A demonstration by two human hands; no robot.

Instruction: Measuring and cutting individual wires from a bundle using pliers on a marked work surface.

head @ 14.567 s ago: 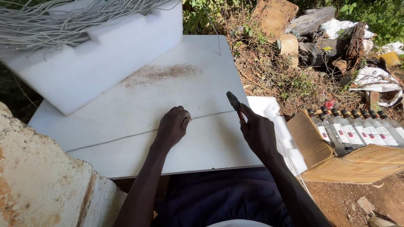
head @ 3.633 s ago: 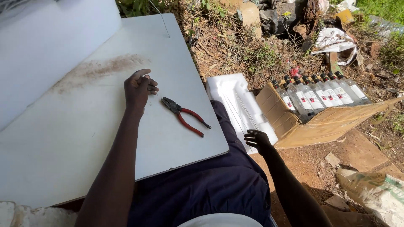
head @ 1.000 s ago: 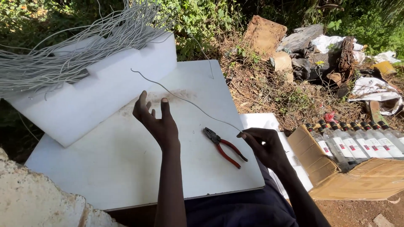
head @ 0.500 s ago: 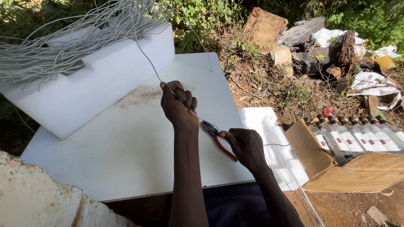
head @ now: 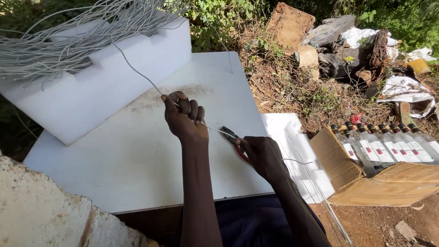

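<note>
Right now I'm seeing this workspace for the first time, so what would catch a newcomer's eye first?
At the centre, the left hand grips a grey wire stretched over the white board, while the right hand sets red-handled pliers on it. The wire leads up left to a big tangle of wires on a white foam block. On the right, a cardboard box holds a row of clear bottles.

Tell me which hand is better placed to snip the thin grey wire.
Right hand: it already grips the red-handled pliers at the thin grey wire, while the left hand only holds it taut.
</note>
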